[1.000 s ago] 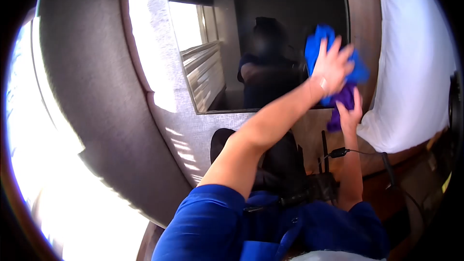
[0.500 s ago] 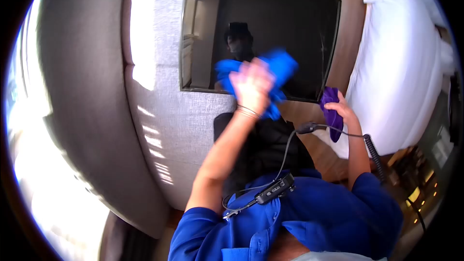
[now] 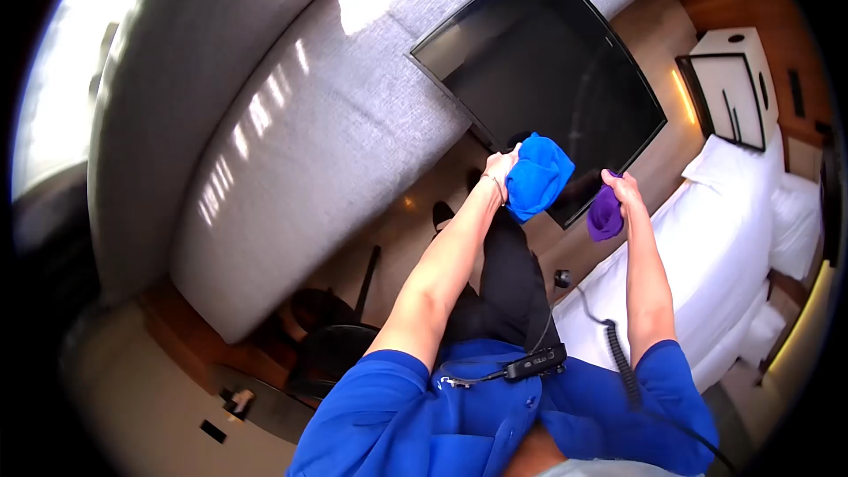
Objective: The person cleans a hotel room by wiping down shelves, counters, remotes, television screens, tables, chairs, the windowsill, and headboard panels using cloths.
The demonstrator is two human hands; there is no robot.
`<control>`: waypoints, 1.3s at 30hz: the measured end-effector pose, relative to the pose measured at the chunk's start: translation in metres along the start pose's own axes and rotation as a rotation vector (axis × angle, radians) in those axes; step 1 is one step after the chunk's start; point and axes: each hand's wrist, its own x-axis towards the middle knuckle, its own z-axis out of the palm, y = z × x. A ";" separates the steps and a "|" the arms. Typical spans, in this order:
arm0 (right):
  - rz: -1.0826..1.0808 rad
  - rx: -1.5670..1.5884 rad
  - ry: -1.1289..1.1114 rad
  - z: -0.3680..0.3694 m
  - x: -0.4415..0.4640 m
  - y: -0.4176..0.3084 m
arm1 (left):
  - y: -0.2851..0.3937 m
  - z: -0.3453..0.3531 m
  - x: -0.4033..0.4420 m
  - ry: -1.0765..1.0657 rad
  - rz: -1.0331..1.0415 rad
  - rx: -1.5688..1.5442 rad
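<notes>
My left hand (image 3: 500, 170) is closed on a bunched blue cloth (image 3: 541, 178), which hangs over the near edge of a glossy black tabletop (image 3: 556, 71). Part of the fingers is hidden behind the cloth. To the right, my right hand (image 3: 625, 190) grips a folded purple cloth (image 3: 605, 215) beside the tabletop's near right corner. The black surface shows faint reflections and some light smears.
A long grey sofa (image 3: 353, 115) runs along the left and far side. On the right is a bed with white bedding (image 3: 680, 256). A black chair (image 3: 331, 358) stands at lower left. A black device (image 3: 536, 362) with a coiled cord hangs at my chest.
My left hand has drawn the blue cloth back from the tabletop's middle to its near edge, where it is more bunched. The view has turned, and the purple cloth stays in my right hand.
</notes>
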 end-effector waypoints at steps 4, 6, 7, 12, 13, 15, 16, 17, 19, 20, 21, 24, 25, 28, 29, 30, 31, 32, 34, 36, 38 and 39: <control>-0.154 0.075 -0.316 0.018 -0.053 -0.003 | 0.005 -0.036 -0.031 0.315 0.147 0.604; -0.252 0.019 -0.330 0.039 -0.095 0.011 | 0.019 -0.090 -0.064 0.209 0.071 0.590; -0.248 -0.126 -0.400 0.053 -0.097 0.030 | 0.024 -0.128 -0.073 0.109 -0.083 0.293; -0.496 0.093 -1.038 0.050 -0.074 0.094 | 0.060 -0.110 -0.146 0.708 -0.031 0.392; -0.235 0.090 -1.265 -0.018 -0.071 0.050 | 0.055 -0.085 -0.150 0.910 -0.056 0.709; -0.069 0.192 -1.345 -0.091 -0.025 0.053 | 0.039 -0.023 -0.135 1.041 -0.074 1.138; 0.100 0.319 -1.350 -0.121 0.012 0.069 | 0.021 0.008 -0.133 0.997 -0.070 1.238; 0.156 0.343 -1.202 -0.155 0.056 0.079 | 0.002 0.031 -0.123 0.866 -0.067 1.165; 0.266 0.534 -1.021 -0.225 0.126 0.082 | -0.006 0.133 -0.123 0.700 -0.451 1.214; 0.408 0.713 -0.994 -0.272 0.137 0.046 | -0.020 0.160 -0.119 0.655 -0.494 1.281; 0.337 0.930 -1.059 -0.301 0.149 0.010 | -0.048 0.135 -0.100 0.241 -0.354 1.509; 0.187 1.124 -0.973 -0.344 0.206 -0.062 | -0.072 0.124 -0.074 -0.058 -0.066 1.669; 0.049 1.076 -1.137 -0.348 0.215 -0.089 | -0.073 0.125 -0.074 0.141 -0.084 1.287; -0.054 1.083 -1.078 -0.315 0.186 -0.210 | -0.023 0.146 -0.073 0.113 0.188 1.138; 0.027 1.115 -1.248 -0.291 0.221 -0.230 | -0.009 0.150 -0.056 0.203 0.154 1.173; 0.165 0.906 -1.008 -0.279 0.200 -0.284 | 0.016 0.175 -0.050 0.299 -0.066 0.806; 0.255 0.732 -0.961 -0.270 0.195 -0.326 | 0.037 0.187 -0.033 0.303 -0.058 0.835; 0.304 0.643 -1.057 -0.262 0.194 -0.371 | 0.078 0.203 -0.014 0.314 -0.039 0.869; 0.368 0.520 -1.353 -0.226 0.221 -0.437 | 0.150 0.226 0.026 0.250 0.314 1.295; -0.048 0.393 -1.442 -0.215 0.197 -0.526 | 0.236 0.316 -0.020 0.368 0.220 0.531; -0.348 0.365 -1.563 -0.212 0.163 -0.620 | 0.305 0.341 -0.019 0.415 0.536 0.639; -0.477 0.355 -1.610 -0.208 0.146 -0.671 | 0.347 0.351 -0.017 0.451 0.698 0.629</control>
